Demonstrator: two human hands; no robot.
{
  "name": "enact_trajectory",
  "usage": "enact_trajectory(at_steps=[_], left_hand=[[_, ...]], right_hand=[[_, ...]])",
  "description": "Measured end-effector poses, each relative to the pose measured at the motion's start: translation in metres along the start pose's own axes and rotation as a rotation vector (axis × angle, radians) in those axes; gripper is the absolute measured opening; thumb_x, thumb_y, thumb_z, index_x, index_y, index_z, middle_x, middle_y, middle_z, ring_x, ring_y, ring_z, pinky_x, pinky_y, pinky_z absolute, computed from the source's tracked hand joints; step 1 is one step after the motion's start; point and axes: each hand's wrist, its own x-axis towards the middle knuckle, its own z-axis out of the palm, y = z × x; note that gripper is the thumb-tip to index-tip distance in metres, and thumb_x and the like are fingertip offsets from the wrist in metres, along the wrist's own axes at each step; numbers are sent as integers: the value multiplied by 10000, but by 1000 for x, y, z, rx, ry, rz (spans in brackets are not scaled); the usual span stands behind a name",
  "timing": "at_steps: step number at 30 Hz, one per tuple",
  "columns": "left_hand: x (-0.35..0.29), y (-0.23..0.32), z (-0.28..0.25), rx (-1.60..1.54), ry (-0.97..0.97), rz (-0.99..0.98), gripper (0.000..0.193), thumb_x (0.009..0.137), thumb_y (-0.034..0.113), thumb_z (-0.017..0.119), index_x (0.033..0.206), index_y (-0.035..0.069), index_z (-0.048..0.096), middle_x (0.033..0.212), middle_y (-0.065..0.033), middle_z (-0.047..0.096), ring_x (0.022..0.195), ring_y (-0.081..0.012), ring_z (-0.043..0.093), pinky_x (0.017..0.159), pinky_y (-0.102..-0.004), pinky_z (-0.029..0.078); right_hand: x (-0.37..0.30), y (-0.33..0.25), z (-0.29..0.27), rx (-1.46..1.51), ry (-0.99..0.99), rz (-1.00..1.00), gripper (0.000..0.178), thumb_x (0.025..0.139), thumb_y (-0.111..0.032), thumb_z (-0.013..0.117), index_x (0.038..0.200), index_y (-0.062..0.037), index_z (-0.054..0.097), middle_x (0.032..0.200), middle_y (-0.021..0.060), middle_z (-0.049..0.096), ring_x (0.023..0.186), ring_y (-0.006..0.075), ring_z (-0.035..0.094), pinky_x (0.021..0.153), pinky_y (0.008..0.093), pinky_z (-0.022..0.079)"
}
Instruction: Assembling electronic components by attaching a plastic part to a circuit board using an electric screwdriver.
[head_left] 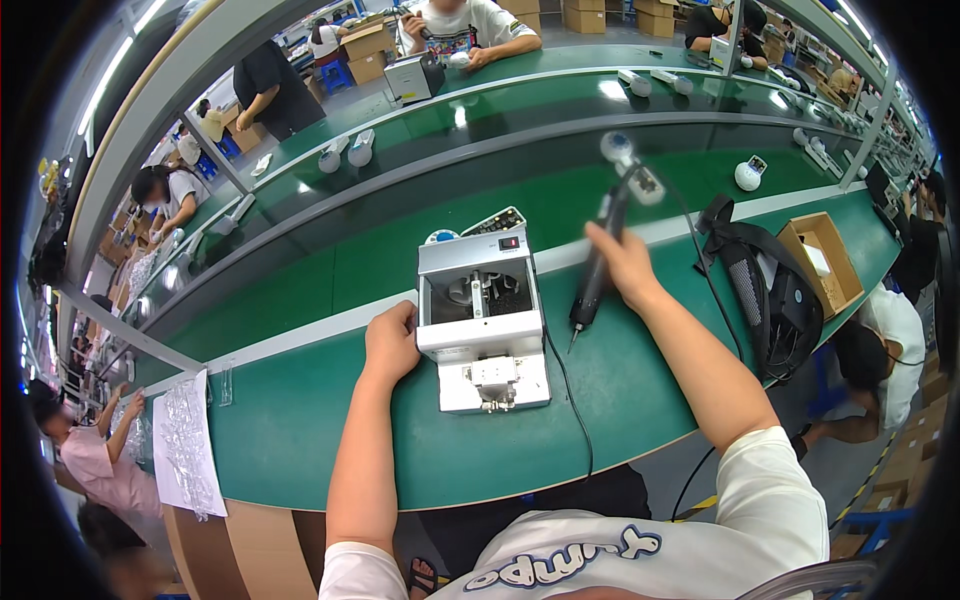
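Note:
A white box-shaped screw feeder (478,342) with a dark window, a red switch and a small metal outlet in front stands on the green bench. Against its left side is my left hand (392,342), curled at the edge, with some fingertips hidden. My right hand (625,268) grips a black electric screwdriver (590,290) to the right of the feeder. Its thin bit points down over the bench, and a cord runs from its top. Just past the screwdriver's top lies a blurred white device (640,182) with a round head.
Behind the feeder sits a flat part with small lights (495,220). A black bag (770,290) and an open cardboard box (822,265) are at the right. Plastic film covers a white sheet (185,440) at the left. A conveyor (430,160) carries white devices; co-workers sit beyond.

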Motion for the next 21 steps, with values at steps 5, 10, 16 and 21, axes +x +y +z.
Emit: enact_trajectory(at_steps=[5, 10, 16, 21], left_hand=[[0, 0, 1, -13, 4, -2, 146, 772, 151, 673, 803, 17, 627, 691, -174, 620, 648, -359, 596, 598, -405, 461], [0, 1, 0, -29, -9, -15, 138, 774, 142, 671, 795, 16, 618, 690, -171, 617, 645, -353, 589, 597, -404, 457], [0, 0, 2, -23, -9, -14, 141, 776, 143, 671, 784, 17, 608, 687, -170, 615, 639, -352, 584, 594, -407, 454], [0, -1, 1, -2, -7, -6, 148, 775, 149, 673, 774, 19, 601, 692, -174, 620, 651, -361, 597, 597, -414, 457]], right_hand=[[2, 3, -1, 1, 5, -2, 492, 883, -450, 705, 988, 26, 636, 837, 36, 609, 745, 120, 558, 653, 270, 440], [1, 1, 1, 16, 28, -16, 435, 878, -436, 712, 849, -16, 605, 773, 29, 591, 704, 108, 547, 643, 281, 441], [2, 4, 1, 13, 37, -14, 435, 879, -440, 711, 847, -18, 605, 773, 27, 589, 703, 107, 545, 641, 281, 440], [2, 3, 2, 21, 34, -2, 435, 875, -440, 717, 851, -20, 608, 774, 27, 588, 707, 107, 549, 639, 282, 440]])
